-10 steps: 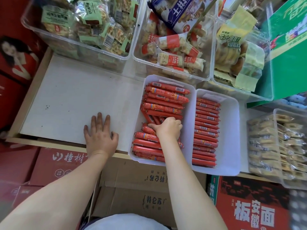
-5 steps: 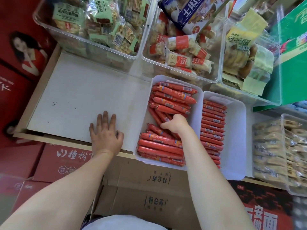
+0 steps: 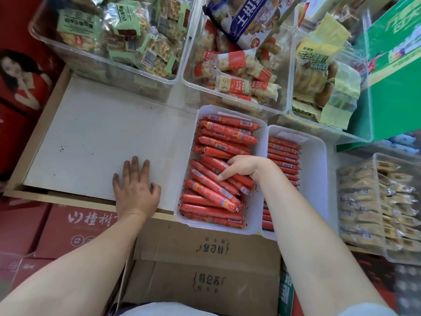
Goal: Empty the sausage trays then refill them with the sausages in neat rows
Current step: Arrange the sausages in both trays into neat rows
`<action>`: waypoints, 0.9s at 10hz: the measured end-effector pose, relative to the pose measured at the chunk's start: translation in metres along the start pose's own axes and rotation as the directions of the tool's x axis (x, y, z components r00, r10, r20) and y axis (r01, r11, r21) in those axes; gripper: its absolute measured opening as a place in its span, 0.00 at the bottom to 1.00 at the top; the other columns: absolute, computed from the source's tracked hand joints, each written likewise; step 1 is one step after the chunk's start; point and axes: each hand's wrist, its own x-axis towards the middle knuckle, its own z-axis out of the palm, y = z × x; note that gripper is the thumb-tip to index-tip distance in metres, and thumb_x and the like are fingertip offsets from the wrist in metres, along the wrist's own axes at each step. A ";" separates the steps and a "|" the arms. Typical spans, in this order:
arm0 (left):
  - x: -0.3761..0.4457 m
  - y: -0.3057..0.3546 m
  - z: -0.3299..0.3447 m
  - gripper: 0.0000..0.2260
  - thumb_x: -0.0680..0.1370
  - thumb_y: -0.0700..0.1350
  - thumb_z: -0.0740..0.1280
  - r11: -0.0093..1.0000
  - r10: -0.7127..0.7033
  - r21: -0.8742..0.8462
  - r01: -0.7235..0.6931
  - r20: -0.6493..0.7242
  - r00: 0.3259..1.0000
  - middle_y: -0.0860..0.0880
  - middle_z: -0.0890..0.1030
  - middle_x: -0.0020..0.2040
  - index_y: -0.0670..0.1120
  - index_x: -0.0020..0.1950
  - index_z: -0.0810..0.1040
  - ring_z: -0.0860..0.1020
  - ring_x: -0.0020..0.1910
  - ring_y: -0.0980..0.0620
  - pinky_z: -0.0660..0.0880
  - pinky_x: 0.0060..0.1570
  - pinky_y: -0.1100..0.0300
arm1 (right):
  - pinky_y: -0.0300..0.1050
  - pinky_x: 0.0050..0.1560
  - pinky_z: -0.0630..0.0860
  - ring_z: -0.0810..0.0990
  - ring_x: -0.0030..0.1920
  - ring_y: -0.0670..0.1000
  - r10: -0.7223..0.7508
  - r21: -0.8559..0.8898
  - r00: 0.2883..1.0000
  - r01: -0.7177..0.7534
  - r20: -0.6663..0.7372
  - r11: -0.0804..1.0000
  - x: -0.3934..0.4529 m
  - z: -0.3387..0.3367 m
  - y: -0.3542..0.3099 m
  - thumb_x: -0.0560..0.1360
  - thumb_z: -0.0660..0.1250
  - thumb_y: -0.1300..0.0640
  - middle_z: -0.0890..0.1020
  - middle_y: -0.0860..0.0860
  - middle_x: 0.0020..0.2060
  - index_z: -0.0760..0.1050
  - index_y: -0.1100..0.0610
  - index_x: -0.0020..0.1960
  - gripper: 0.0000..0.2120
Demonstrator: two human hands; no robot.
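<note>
Reaching into the left sausage tray [image 3: 258, 142], the right hand [image 3: 243, 167] has shifted from the near rows toward the middle over the last second, and its fingers [image 3: 224, 175] now curl around a slanted bundle of sausages [image 3: 211, 188]; neat rows lie beyond the fingertips and nearer the wrist. The left hand [image 3: 134, 190] stays flat, fingers spread on the white worktop [image 3: 102, 137]. The right tray [image 3: 316, 169] sits just beside the gripping hand. Emptying seems only begun.

Two sausage trays side by side on the surface.

The left tray [image 3: 259, 179] touches the right tray [image 3: 316, 179]; snack bins [image 3: 189, 78] stand behind, boxes [image 3: 205, 258] below in front.
</note>
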 end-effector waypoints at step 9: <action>0.000 0.000 0.002 0.30 0.80 0.51 0.57 1.000 -0.004 -0.010 0.003 -0.015 1.000 0.47 0.50 0.82 0.51 0.81 0.54 0.46 0.81 0.45 0.46 0.77 0.41 | 0.55 0.75 0.54 0.59 0.73 0.56 -0.552 -0.758 0.753 0.110 -0.359 0.643 -0.026 0.105 0.035 0.76 0.50 0.28 0.66 0.56 0.71 0.59 0.49 0.78 0.37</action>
